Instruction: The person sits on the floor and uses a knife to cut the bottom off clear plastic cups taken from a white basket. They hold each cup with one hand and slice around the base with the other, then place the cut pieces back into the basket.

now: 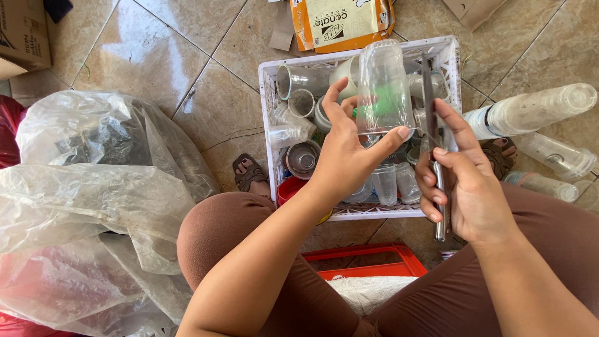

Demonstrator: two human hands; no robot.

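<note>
Left hand (343, 153) grip is clamped on a clear plastic cup (384, 87), held upside down, thumb on the rim at the right, fingers on the left wall. A green patch shows through the cup wall. Right hand (471, 187) grip is clenched around a knife (432, 112), blade pointing up and away, its edge just beside the cup's right side; whether they touch, cannot tell.

Directly under and beyond both grips sits 1 white plastic crate (450, 53), packed with clear cups, too jumbled to count. Its near rim runs just below the left wrist, its right wall just behind the knife blade. Little open room inside the crate.

Right of the right grip: 3 stacks of clear cups (536, 109) lying on the tiled floor (162, 62). Below the grips, between the knees, 1 red crate (374, 268) with white material in it. Far left of the left grip: a heap of clear plastic bags (93, 200). Beyond the crate, 1 orange-and-white package (340, 22). Bare floor is open to the upper left of the left grip. 2 sandalled feet (249, 175) flank the white crate.
</note>
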